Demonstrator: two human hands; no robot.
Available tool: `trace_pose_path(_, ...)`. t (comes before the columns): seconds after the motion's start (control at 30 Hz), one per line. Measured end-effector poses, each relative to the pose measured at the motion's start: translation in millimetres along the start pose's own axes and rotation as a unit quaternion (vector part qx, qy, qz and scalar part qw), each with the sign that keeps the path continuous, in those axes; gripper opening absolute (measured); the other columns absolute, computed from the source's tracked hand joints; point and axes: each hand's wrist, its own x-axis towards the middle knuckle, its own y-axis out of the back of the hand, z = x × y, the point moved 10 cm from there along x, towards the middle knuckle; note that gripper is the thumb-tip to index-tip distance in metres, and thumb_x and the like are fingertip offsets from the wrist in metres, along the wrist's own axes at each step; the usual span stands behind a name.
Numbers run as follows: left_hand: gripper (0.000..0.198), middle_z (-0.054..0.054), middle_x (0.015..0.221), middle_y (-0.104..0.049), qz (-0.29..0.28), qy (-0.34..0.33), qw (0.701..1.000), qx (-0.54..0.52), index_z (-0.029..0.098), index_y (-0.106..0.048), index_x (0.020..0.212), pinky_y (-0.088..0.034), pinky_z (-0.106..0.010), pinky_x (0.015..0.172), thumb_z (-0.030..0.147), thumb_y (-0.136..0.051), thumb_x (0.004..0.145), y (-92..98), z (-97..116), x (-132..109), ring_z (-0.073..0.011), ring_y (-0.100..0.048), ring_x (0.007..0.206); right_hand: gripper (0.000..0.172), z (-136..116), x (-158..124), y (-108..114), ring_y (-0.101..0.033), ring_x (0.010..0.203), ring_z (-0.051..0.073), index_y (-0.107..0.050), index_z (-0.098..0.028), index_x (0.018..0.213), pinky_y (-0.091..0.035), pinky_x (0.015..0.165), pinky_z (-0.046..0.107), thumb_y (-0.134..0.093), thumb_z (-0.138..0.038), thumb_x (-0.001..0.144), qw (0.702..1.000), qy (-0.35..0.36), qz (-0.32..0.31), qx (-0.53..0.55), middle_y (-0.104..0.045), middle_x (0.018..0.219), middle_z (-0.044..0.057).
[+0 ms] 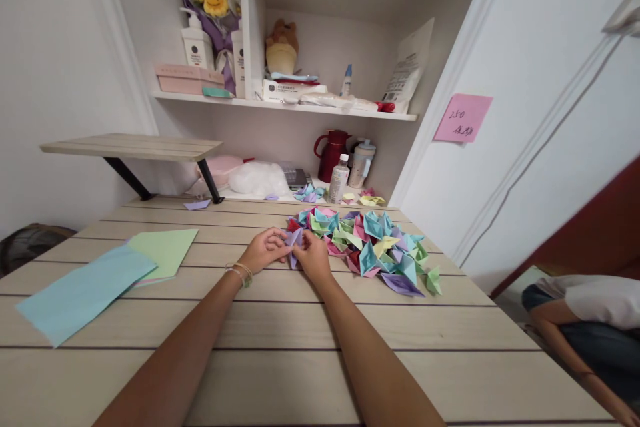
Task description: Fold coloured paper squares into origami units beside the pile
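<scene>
A small lavender folded paper boat (pixel 294 247) is held between both hands above the middle of the table. My left hand (pixel 266 248) pinches its left side, and bracelets circle that wrist. From the right, my right hand (pixel 313 256) grips the other side with thumb and fingers closed. Just beyond and to the right lies a heap of folded paper boats (pixel 370 259) in blue, green, pink, purple and yellow. My fingers hide part of the boat being held.
Flat blue paper (pixel 90 290) and green paper (pixel 175 248) lie on the left of the slatted table (pixel 270 373). A small raised shelf (pixel 133 145) stands at back left. Behind the heap stand a plastic bottle (pixel 339 180) and a red jug (pixel 333 155). Another person (pixel 590 327) is at far right.
</scene>
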Motion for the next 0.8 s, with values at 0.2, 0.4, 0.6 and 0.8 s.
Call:
trace_pose_path(0.2,0.035,-0.001,0.065,-0.061,0.009,0.000,1.000,0.013,0.014,-0.053,0.091,-0.051,-0.026,0.055,0.030,-0.069,0.065,2.7,-3,1,-0.0138,-0.062,0.054,0.019,9,0,0,-0.054,0.048,0.014,-0.059,-0.020,0.084,-0.041,0.047,0.023,-0.059,-0.024,0.065,0.999,-0.030,0.008,0.036,-0.061,0.059,-0.001)
trace_pose_path(0.4,0.032,-0.001,0.065,-0.062,0.060,-0.007,0.997,-0.037,0.014,-0.053,0.094,-0.053,-0.029,0.058,0.027,-0.065,0.066,15.5,-6,4,-0.0148,-0.064,0.055,0.023,11,1,3,-0.060,0.054,0.017,-0.063,-0.020,0.085,-0.047,0.050,0.026,-0.058,-0.038,0.071,0.994,-0.043,0.018,0.099,-0.064,0.061,0.002)
trace_pose_path(0.6,0.029,-0.003,0.064,-0.064,0.109,-0.007,0.991,-0.079,0.011,-0.060,0.087,-0.054,-0.032,0.064,0.025,-0.065,0.062,28.0,-8,6,-0.0147,-0.063,0.057,0.030,18,3,-6,-0.064,0.062,0.019,-0.065,-0.016,0.087,-0.051,0.059,0.029,-0.062,-0.038,0.067,0.975,-0.066,-0.008,0.211,-0.069,0.073,0.005)
trace_pose_path(0.8,0.025,-0.007,0.063,-0.067,0.135,0.005,0.986,-0.096,0.008,-0.066,0.075,-0.054,-0.033,0.068,0.029,-0.067,0.061,35.9,-10,3,-0.0177,-0.065,0.062,0.023,23,2,-7,-0.063,0.068,0.019,-0.069,-0.016,0.080,-0.049,0.063,0.028,-0.064,-0.030,0.062,0.972,-0.098,-0.018,0.213,-0.070,0.076,0.005)
